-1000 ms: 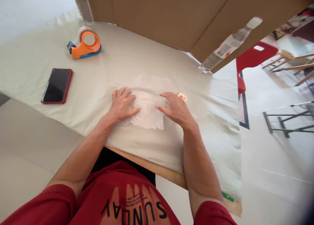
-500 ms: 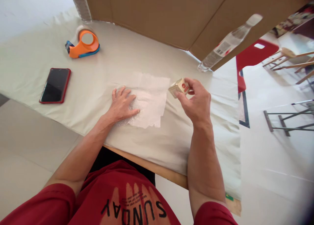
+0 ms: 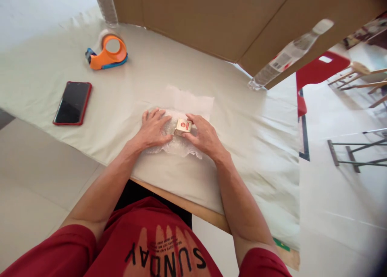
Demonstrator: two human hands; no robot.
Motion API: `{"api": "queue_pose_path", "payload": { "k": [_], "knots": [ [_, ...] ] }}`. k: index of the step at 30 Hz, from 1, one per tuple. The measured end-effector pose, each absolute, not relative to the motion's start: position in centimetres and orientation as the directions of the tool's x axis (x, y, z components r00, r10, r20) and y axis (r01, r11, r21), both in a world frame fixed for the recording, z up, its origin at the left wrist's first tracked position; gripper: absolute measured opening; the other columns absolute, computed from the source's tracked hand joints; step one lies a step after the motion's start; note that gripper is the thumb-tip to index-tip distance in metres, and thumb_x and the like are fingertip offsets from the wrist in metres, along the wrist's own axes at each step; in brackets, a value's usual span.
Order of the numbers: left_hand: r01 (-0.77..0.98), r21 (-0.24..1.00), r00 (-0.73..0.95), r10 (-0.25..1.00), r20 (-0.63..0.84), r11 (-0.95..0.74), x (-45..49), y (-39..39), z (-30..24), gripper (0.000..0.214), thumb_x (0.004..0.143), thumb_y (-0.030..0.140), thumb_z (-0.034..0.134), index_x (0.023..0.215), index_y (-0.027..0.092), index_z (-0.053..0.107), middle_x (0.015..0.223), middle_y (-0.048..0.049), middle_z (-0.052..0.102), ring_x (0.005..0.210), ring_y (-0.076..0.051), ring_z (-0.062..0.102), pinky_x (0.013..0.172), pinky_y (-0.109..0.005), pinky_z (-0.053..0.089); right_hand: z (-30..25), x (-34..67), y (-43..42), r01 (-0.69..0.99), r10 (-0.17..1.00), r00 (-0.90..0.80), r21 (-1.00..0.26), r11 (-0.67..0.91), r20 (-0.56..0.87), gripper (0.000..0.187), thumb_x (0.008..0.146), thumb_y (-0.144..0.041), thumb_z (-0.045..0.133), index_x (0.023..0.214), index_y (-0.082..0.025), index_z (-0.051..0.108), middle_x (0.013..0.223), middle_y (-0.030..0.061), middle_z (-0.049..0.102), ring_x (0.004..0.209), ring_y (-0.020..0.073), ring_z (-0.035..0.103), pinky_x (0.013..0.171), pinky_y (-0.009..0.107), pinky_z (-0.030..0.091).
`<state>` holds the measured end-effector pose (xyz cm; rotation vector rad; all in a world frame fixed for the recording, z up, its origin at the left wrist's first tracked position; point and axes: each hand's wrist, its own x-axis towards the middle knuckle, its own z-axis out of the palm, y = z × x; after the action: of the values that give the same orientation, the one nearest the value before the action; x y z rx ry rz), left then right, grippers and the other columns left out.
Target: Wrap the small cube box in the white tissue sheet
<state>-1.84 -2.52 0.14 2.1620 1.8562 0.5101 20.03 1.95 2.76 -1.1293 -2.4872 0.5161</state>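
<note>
A small pale gold box (image 3: 183, 126) with red print rests on a sheet of bubble wrap (image 3: 193, 104) near the table's front. Thumb and fingers of my right hand (image 3: 205, 136) grip the box from its right side. My left hand (image 3: 152, 130) lies with fingers spread on the left part of the sheet, its thumb close to the box's left edge. Part of the bubble wrap is hidden under both hands, and its lower edge looks crumpled.
An orange and blue tape dispenser (image 3: 110, 53) and a phone with a red edge (image 3: 73, 104) lie at the left. Clear bottles stand against a large cardboard panel (image 3: 193, 19), one bottle (image 3: 286, 59) at the right. Beyond the table is a red chair (image 3: 320, 73).
My right hand has brought the box left and down onto the bubble wrap. My left hand has stayed on the sheet, still spread.
</note>
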Motion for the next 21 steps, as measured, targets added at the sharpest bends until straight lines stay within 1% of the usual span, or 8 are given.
{"api": "queue_pose_path", "payload": {
  "k": [3,5,9,13,16,21],
  "knots": [
    [0.899,0.412,0.131,0.989,0.074,-0.15,-1.9,-2.5,0.3,0.066,0.073,0.042,0.063,0.137,0.025,0.055,0.152,-0.0141,0.046,0.148,-0.041,0.03,0.119,-0.062,0.013,2.8,20.0,1.9,0.638,0.779,-0.599,-0.479,0.603,0.183,0.046,0.087,-0.03,0.059,0.132,-0.021,0.057,0.126,0.0126,0.068,0.117,0.03,0.062,0.101,0.047,0.049],
    [0.901,0.408,0.137,0.989,0.051,-0.146,-1.9,-2.5,0.3,0.069,0.073,0.041,0.063,0.139,0.023,0.053,0.155,-0.0151,0.044,0.149,-0.041,0.028,0.12,-0.063,0.012,2.6,19.7,1.8,0.637,0.79,-0.576,-0.489,0.595,0.211,0.042,0.088,-0.03,0.059,0.129,-0.022,0.059,0.126,0.012,0.068,0.117,0.0292,0.062,0.101,0.046,0.049],
    [0.909,0.391,0.139,0.99,0.035,-0.142,-1.9,-2.5,0.4,0.072,0.073,0.042,0.063,0.141,0.021,0.052,0.155,-0.0154,0.044,0.149,-0.04,0.028,0.121,-0.062,0.012,1.9,19.3,1.7,0.625,0.796,-0.559,-0.511,0.589,0.234,0.042,0.088,-0.028,0.057,0.129,-0.019,0.059,0.129,0.0136,0.067,0.12,0.0283,0.061,0.102,0.045,0.05],
    [0.91,0.386,0.145,0.989,0.042,-0.15,-1.9,-2.6,0.4,0.072,0.074,0.043,0.062,0.142,0.021,0.052,0.155,-0.0153,0.043,0.148,-0.04,0.029,0.121,-0.062,0.013,1.7,19.3,1.8,0.608,0.803,-0.555,-0.554,0.57,0.217,0.044,0.088,-0.028,0.057,0.131,-0.02,0.057,0.132,0.0132,0.065,0.118,0.0269,0.062,0.096,0.042,0.054],
    [0.908,0.386,0.148,0.987,0.062,-0.16,-1.9,-2.6,0.4,0.071,0.075,0.043,0.06,0.142,0.021,0.052,0.154,-0.0156,0.044,0.148,-0.039,0.03,0.12,-0.061,0.014,1.6,19.3,1.8,0.59,0.803,-0.549,-0.573,0.569,0.232,0.043,0.088,-0.028,0.058,0.13,-0.018,0.058,0.131,0.0138,0.065,0.117,0.0264,0.062,0.096,0.041,0.054],
    [0.906,0.395,0.147,0.988,0.046,-0.154,-1.9,-2.6,0.5,0.07,0.075,0.042,0.061,0.141,0.021,0.052,0.155,-0.0154,0.044,0.149,-0.039,0.028,0.121,-0.061,0.012,1.3,19.2,1.7,0.592,0.801,-0.554,-0.569,0.571,0.228,0.043,0.089,-0.026,0.057,0.131,-0.018,0.056,0.131,0.0141,0.064,0.12,0.0257,0.061,0.096,0.039,0.054]
  ]
}}
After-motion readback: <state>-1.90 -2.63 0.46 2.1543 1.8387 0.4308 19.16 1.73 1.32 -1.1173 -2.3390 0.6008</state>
